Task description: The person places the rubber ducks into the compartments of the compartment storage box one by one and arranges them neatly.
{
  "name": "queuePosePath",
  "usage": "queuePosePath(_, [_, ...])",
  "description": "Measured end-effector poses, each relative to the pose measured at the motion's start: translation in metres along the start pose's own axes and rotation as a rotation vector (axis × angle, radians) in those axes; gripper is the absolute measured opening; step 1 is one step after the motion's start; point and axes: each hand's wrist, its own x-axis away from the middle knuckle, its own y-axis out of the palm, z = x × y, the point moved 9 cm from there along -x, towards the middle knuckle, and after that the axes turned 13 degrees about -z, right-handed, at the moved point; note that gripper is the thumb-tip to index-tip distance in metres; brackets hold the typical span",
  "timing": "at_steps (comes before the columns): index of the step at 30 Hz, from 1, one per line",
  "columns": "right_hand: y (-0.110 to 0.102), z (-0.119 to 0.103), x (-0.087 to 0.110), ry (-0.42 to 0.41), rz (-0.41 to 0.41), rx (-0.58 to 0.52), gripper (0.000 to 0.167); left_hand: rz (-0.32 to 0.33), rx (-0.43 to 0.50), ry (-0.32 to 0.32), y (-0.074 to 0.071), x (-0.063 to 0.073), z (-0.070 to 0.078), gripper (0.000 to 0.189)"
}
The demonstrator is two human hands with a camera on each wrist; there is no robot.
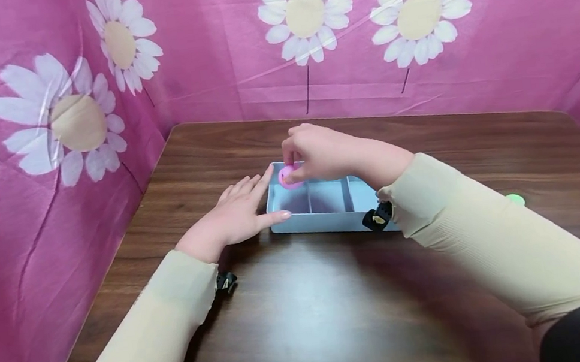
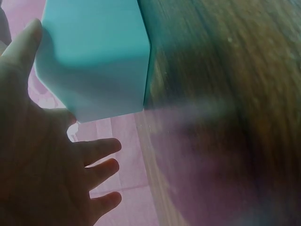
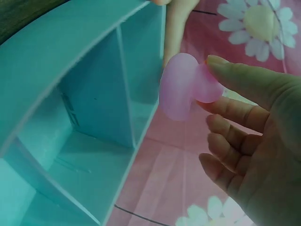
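Pink toy [image 1: 286,176]: one | blue box [image 1: 322,224]: one | right hand [image 1: 321,152] pinches toy at box's far-left corner | left hand [image 1: 237,214] spread, left edge

Between the right fingers [image 1: 289,152] is a small piece [image 3: 178,89]; beneath them, the divided box [image 1: 317,223] on the counter [image 1: 285,320]. The left fingers [image 1: 263,188] lie at its left end. Right of both, another object [image 1: 516,199]; behind, the cloth [image 1: 232,61].

smooth plastic tray [image 1: 317,222], glossy wood-grain table [image 1: 296,319]
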Motion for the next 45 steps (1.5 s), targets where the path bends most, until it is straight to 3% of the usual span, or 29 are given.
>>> queuePosePath(6, [0.013,0.011,-0.005,0.015,-0.042,-0.005,0.02,0.0,-0.011,0.018,-0.002,-0.004,0.009,0.1])
queuePosePath(15, [0.03,0.018,-0.017,0.005,-0.065,-0.001,0.018,0.007,-0.019,0.01,0.0,-0.004,0.005,0.1])
queuePosePath(26, [0.051,0.022,-0.03,0.05,-0.078,-0.005,0.019,0.014,-0.016,0.005,-0.002,-0.002,0.003,0.098])
queuePosePath(35, [0.055,0.023,-0.036,0.102,-0.086,0.012,0.017,0.022,-0.004,0.003,-0.002,-0.001,0.0,0.098])
queuePosePath(45, [0.059,0.025,-0.038,0.104,-0.066,0.023,0.017,0.03,0.005,0.007,-0.002,0.0,-0.001,0.098])
